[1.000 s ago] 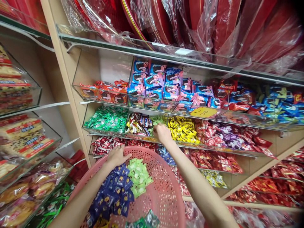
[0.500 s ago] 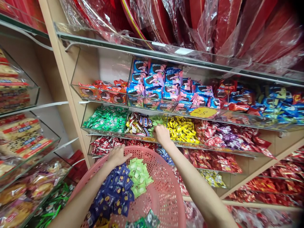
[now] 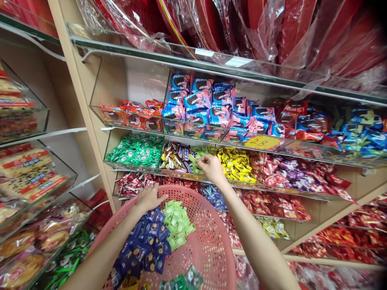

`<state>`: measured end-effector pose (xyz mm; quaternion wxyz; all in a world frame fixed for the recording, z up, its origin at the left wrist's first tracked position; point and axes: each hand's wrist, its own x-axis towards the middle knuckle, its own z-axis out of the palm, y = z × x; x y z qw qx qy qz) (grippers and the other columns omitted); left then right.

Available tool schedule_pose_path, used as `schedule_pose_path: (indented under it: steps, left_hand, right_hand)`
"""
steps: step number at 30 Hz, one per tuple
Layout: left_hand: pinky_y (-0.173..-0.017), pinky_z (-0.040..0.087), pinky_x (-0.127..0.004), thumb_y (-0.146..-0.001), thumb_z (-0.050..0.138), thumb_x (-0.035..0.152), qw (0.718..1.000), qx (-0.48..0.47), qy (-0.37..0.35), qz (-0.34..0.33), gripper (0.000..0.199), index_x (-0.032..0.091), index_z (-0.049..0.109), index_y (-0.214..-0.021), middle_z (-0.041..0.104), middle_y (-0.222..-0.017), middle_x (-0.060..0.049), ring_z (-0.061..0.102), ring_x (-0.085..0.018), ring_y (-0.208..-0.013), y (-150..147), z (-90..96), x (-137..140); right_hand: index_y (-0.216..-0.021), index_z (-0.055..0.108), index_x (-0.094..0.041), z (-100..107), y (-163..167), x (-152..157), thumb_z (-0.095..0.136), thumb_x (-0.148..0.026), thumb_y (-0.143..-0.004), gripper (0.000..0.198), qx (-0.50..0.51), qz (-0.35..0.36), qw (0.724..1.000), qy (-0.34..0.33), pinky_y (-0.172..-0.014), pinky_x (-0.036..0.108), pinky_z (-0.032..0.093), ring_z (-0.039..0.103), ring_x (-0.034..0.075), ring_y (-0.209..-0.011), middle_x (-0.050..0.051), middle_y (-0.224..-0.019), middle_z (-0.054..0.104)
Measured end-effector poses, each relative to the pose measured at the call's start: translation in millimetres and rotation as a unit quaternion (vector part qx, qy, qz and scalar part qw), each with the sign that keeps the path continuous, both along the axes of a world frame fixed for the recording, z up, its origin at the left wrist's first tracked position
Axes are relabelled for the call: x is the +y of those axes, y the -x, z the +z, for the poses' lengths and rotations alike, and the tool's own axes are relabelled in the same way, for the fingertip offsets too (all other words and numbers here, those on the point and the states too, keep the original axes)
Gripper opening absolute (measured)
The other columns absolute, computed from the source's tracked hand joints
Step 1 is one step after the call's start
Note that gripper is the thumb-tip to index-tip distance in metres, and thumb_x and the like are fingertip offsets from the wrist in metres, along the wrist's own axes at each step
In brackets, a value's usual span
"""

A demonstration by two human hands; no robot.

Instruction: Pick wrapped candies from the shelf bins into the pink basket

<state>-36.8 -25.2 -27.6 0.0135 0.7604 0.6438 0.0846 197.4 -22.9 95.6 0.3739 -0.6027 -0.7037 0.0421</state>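
Note:
My left hand (image 3: 150, 196) rests over the far rim of a pink perforated plastic basket (image 3: 222, 241), fingers on the rim and thumb apart. Inside the basket are dark blue candy packets (image 3: 148, 239), light green wrapped candies (image 3: 177, 225) and a few dark green packets (image 3: 184, 280). My right hand (image 3: 213, 168) reaches into a shelf compartment, its thumb and fingers pinched on a light green wrapped candy. More light green candies (image 3: 203, 152) lie behind the fingers, partly hidden. Beside them are brown Snickers-type bars (image 3: 184, 153).
Green candies (image 3: 137, 151) fill the compartment at the left, yellow ones (image 3: 236, 163) the one at the right. Above stand blue and pink cookie packs (image 3: 198, 100) behind a glass front with a yellow "28" tag (image 3: 260, 141). Bagged pastries (image 3: 28, 173) occupy the left shelves.
My right hand has shifted slightly right and its fingers now show pinched on a light green candy. My left hand and the basket have stayed in place.

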Motion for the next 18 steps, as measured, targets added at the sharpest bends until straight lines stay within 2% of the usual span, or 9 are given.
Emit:
schedule_pose_path:
  steps: [4, 8, 11, 14, 18]
  left_hand:
    - [-0.084, 0.036, -0.039, -0.071, 0.035, 0.066, 1.000, -0.012, 0.007, 0.001, 0.065, 0.014, 0.049, -0.108, 0.057, -0.107, -0.016, 0.050, -0.030, -0.102, -3.3, -0.1, 1.2]
    - [-0.084, 0.036, -0.039, -0.071, 0.034, 0.067, 1.000, -0.010, 0.009, 0.006, 0.066, 0.015, 0.049, -0.109, 0.057, -0.108, -0.015, 0.050, -0.030, -0.103, -7.2, -0.6, 2.1]
    - [-0.085, 0.036, -0.039, -0.071, 0.035, 0.066, 1.000, -0.004, 0.009, 0.009, 0.065, 0.015, 0.048, -0.109, 0.056, -0.110, -0.015, 0.049, -0.030, -0.104, -8.9, -1.3, 2.7]
    - [-0.084, 0.036, -0.039, -0.071, 0.037, 0.065, 1.000, 0.006, 0.009, 0.010, 0.063, 0.015, 0.048, -0.108, 0.056, -0.110, -0.015, 0.050, -0.030, -0.103, -9.2, -1.4, 2.8]
    - [-0.086, 0.035, -0.038, -0.071, 0.038, 0.065, 1.000, -0.007, 0.011, 0.014, 0.062, 0.016, 0.048, -0.108, 0.055, -0.113, -0.015, 0.048, -0.029, -0.106, -8.6, -1.1, 1.3]
  right_hand:
    - [-0.066, 0.061, -0.013, -3.3, -2.7, -11.1, 0.053, -0.032, -0.070, 0.021, 0.184, 0.138, 0.973, 0.037, -0.063, 0.023, 0.040, 0.054, 0.011, -0.064, 0.001, -0.067, 0.061]
    - [-0.068, 0.061, -0.012, -10.4, 3.1, -26.4, 0.054, -0.030, -0.070, 0.019, 0.225, 0.213, 0.945, 0.105, -0.063, 0.022, 0.040, 0.052, 0.010, -0.063, 0.001, -0.069, 0.061]
    - [-0.072, 0.061, -0.012, -23.8, 10.9, -35.1, 0.052, -0.031, -0.074, 0.020, 0.163, 0.268, 0.937, 0.155, -0.062, 0.022, 0.040, 0.050, 0.009, -0.063, 0.001, -0.070, 0.060]
    - [-0.073, 0.060, -0.012, -47.4, 19.3, -36.9, 0.050, -0.028, -0.077, 0.019, 0.041, 0.296, 0.935, 0.192, -0.059, 0.020, 0.038, 0.048, 0.009, -0.061, 0.000, -0.067, 0.058]
    - [-0.073, 0.059, -0.013, -82.6, 29.3, -31.1, 0.046, -0.020, -0.078, 0.015, -0.107, 0.247, 0.940, 0.210, -0.058, 0.020, 0.035, 0.051, 0.010, -0.064, 0.001, -0.068, 0.059]
